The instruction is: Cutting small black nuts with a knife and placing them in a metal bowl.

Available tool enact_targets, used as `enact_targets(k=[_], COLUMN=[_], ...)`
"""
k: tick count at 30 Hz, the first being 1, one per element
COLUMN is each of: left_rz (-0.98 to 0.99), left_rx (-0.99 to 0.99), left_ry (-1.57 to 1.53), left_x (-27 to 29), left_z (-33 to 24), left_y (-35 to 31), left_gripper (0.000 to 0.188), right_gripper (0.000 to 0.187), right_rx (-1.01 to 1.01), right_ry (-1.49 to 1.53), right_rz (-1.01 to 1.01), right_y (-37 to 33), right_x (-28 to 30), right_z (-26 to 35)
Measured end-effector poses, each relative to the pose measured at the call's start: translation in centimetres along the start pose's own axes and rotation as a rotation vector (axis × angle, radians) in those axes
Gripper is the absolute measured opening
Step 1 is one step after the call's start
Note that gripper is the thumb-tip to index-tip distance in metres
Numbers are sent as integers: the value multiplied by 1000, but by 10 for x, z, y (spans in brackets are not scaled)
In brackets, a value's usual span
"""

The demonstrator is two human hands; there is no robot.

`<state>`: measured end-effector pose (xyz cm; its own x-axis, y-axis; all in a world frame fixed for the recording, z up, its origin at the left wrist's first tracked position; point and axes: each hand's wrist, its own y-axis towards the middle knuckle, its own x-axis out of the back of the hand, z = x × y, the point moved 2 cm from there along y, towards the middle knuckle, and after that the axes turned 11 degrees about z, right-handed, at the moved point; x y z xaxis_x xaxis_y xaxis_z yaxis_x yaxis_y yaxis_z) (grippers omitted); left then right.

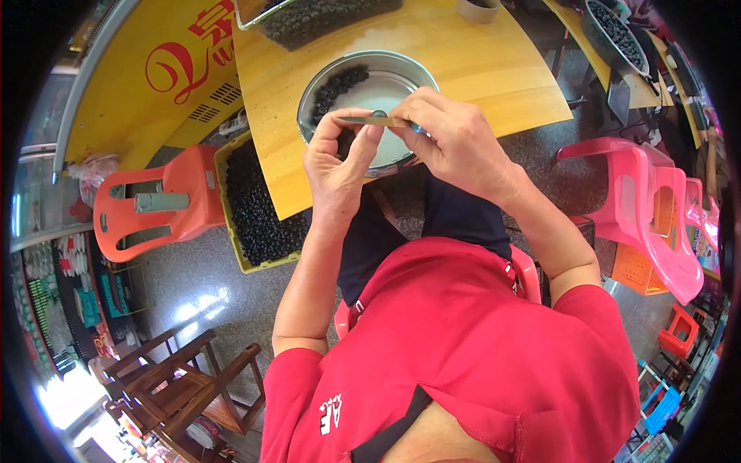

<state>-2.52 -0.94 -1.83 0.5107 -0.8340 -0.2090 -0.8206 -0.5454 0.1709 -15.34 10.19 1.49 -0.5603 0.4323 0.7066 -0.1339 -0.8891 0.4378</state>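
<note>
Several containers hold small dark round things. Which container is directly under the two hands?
It is the round metal bowl on the yellow table, only partly filled. The left hand and right hand meet over its near rim. The yellow crate sits lower left, beside the table.

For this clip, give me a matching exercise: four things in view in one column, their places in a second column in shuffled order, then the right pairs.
Things
1. metal bowl
2. yellow crate
3. orange stool
4. pink chairs

Places
A. on the floor at the person's right
B. on the wooden table, just beyond the left hand and right hand
C. tipped on its side, left of the crate
D. beside the table's left edge, full of small dark pieces

Pairs: 1-B, 2-D, 3-C, 4-A
</note>
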Motion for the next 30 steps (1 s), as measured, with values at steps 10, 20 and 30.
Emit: enact_targets(k=[10,20,30], left_rz=[19,188,116], left_rx=[24,-104,-175], left_ry=[-47,-152,177], left_x=[-1,-7,-5], left_z=[2,-9,-10], left_y=[0,-4,-6], left_gripper=[15,17,15], right_gripper=[13,17,29], right_rx=[-12,-203,-468], right_ry=[-106,-13,919], right_rz=[-6,82,126], right_y=[-2,-6,3], right_x=[0,-6,-5], right_z=[-2,-23,2])
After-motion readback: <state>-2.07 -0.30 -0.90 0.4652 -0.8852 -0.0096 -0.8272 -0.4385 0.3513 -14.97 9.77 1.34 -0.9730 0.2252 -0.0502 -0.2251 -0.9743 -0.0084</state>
